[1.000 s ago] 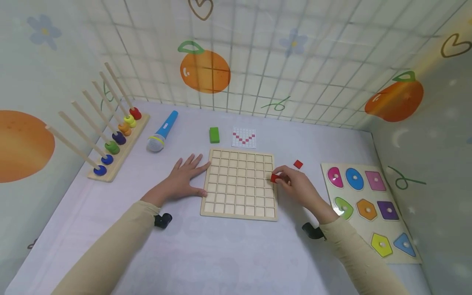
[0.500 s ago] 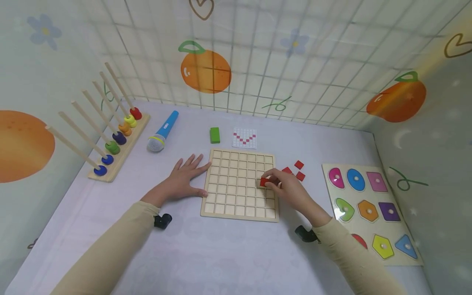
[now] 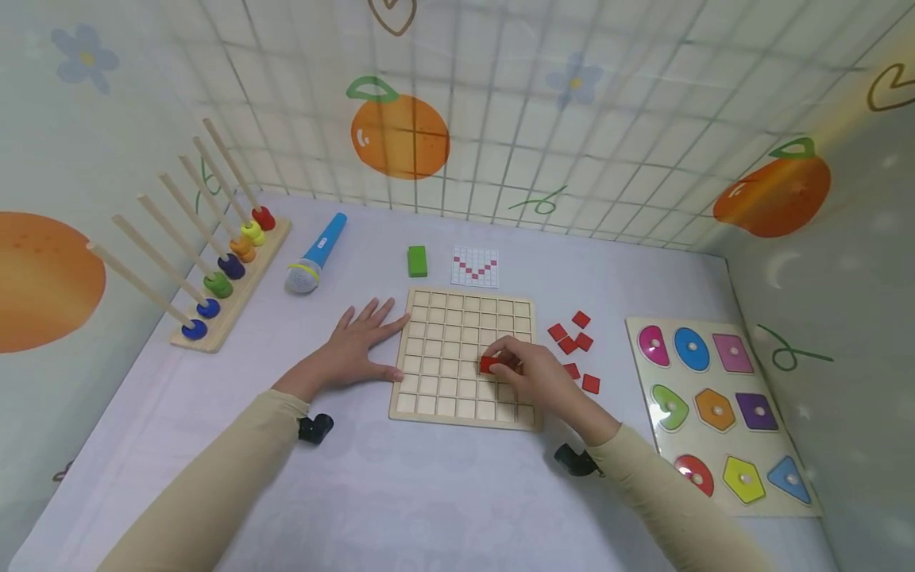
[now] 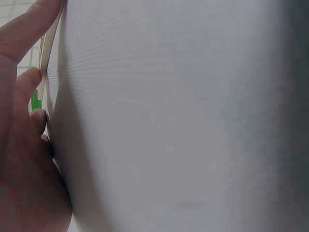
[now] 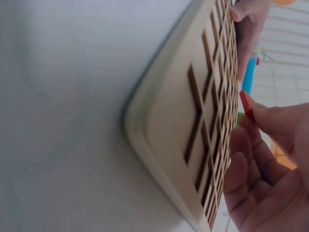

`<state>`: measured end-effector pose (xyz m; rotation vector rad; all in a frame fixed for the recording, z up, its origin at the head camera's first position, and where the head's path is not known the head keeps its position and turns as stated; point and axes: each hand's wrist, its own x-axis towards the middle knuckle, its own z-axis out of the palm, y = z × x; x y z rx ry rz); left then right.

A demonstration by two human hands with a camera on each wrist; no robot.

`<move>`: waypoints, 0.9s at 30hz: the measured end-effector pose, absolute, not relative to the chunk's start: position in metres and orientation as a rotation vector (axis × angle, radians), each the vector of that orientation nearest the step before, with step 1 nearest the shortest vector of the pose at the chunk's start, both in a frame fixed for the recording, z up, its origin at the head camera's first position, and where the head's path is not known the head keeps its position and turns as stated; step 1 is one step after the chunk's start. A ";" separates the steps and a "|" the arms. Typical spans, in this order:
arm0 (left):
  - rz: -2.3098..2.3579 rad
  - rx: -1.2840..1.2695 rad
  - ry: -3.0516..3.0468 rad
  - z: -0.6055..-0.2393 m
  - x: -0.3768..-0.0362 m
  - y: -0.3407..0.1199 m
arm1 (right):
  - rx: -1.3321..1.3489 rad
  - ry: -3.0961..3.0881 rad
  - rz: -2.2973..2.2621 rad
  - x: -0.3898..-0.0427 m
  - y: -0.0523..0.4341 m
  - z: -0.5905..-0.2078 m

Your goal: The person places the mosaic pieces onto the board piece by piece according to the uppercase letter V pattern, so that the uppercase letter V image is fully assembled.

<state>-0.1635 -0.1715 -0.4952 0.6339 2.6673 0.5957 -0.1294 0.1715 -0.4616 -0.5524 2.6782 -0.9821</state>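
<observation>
A wooden grid board [image 3: 443, 349] lies flat in the middle of the table, its square cells bare where they show. My left hand [image 3: 350, 349] rests spread on the table, thumb and index fingertip touching the board's left edge. Over the right half of the board my right hand [image 3: 536, 377] pinches a red square tile [image 3: 488, 365] between thumb and fingers. In the right wrist view the pinched tile [image 5: 246, 103] stands tilted just above the grid. Several loose red tiles [image 3: 568, 345] lie right of the board, some partly behind the right hand.
Behind the board lie a pattern card [image 3: 475, 266] with a red V of squares and a green block [image 3: 418, 261]. A blue toy microphone [image 3: 317, 254] and a pegged bead stand [image 3: 236, 294] are at left. A shape puzzle board [image 3: 722, 373] lies at right.
My right hand has moved left and slightly toward me over the board with the red tile, uncovering more loose tiles at the right. The left hand has stayed put.
</observation>
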 end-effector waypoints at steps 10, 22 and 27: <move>0.583 0.629 2.667 -0.495 -0.164 -0.171 | -0.619 2.596 -1.014 -0.125 0.158 -0.468; 0.601 0.619 2.655 -0.494 -0.164 -0.171 | -0.626 2.545 -1.034 -0.119 0.152 -0.472; 0.601 0.609 2.646 -0.495 -0.165 -0.171 | -0.661 2.550 -1.009 -0.118 0.149 -0.473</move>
